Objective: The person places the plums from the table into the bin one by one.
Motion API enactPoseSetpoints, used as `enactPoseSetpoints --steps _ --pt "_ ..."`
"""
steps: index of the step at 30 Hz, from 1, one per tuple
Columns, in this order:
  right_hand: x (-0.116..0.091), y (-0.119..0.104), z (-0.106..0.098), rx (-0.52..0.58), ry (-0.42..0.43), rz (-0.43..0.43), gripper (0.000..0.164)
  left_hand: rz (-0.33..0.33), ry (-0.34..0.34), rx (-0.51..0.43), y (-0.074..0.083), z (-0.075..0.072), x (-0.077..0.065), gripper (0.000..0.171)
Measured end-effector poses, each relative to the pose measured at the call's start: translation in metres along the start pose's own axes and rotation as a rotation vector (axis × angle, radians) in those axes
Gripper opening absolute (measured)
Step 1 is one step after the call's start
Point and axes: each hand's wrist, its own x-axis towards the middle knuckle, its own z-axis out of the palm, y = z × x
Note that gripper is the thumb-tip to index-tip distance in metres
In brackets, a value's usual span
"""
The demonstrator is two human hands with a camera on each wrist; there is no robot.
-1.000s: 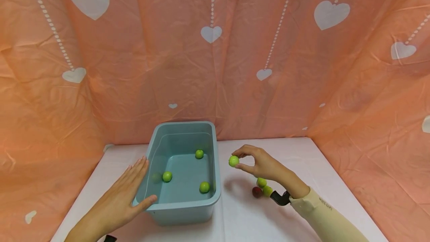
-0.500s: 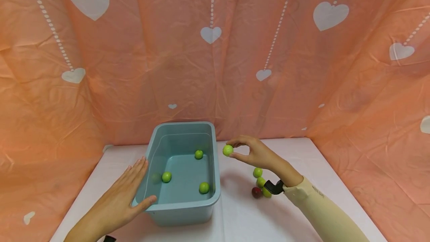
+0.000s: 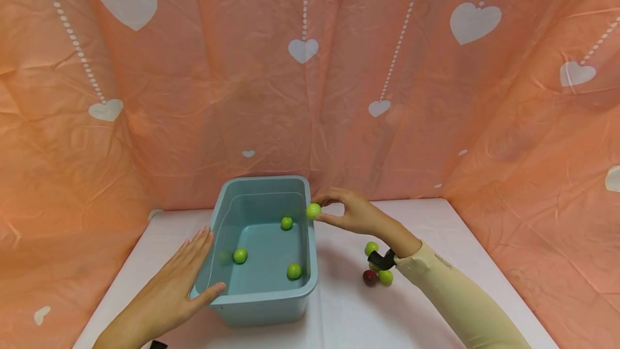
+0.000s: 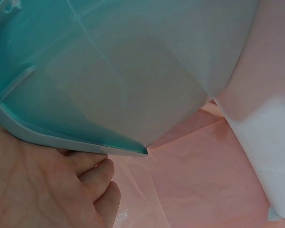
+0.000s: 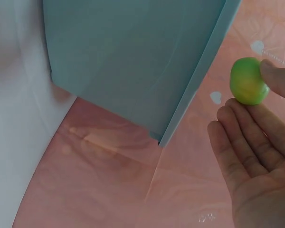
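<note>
Green fruit [image 3: 313, 211] is at the right hand's [image 3: 356, 214] fingertips, held up off the table; pinched between thumb and fingers, the remaining fingers fairly straight in the right wrist view. In the head view the fruit overlaps the right rim of the bin [image 3: 261, 298]; the right wrist view has it raised past that rim, apart from it. Bin is just left of the right hand, upright, blue-grey. Inside, on its floor, three more green fruits, well apart: far one [image 3: 287, 223] nearest the right hand, left one [image 3: 240, 255] nearest the left hand, near one [image 3: 294, 271] lower and closer to the person than the right hand. Left hand [image 3: 169, 284] lies along the bin's left rim, fingers straight and side by side, thumb out toward the near rim, pinching nothing. Below and right of the right hand, on the table [image 3: 339, 311], a small cluster: dark red fruit [image 3: 370, 278], bottom green fruit [image 3: 385, 277] beside it, top green fruit [image 3: 371, 248], plus a middle green fruit [image 3: 373, 266] mostly hidden by the black wrist mount [image 3: 381, 260]. Beige sleeve [image 3: 460, 295] behind right wrist. Beyond both hands, orange-pink curtain [image 3: 271, 96] with white hearts [image 3: 127, 1].
</note>
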Motion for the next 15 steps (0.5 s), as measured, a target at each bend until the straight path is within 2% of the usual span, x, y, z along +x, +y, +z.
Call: enactPoseSetpoints --steps 7,15 --pt "0.013 -0.001 0.006 0.013 -0.027 -0.014 0.034 0.007 0.005 0.007 0.0 0.001 0.0 0.1" --pt "0.03 -0.002 0.014 0.024 -0.061 -0.068 0.035 0.017 0.015 0.013 -0.001 0.001 0.0 0.099"
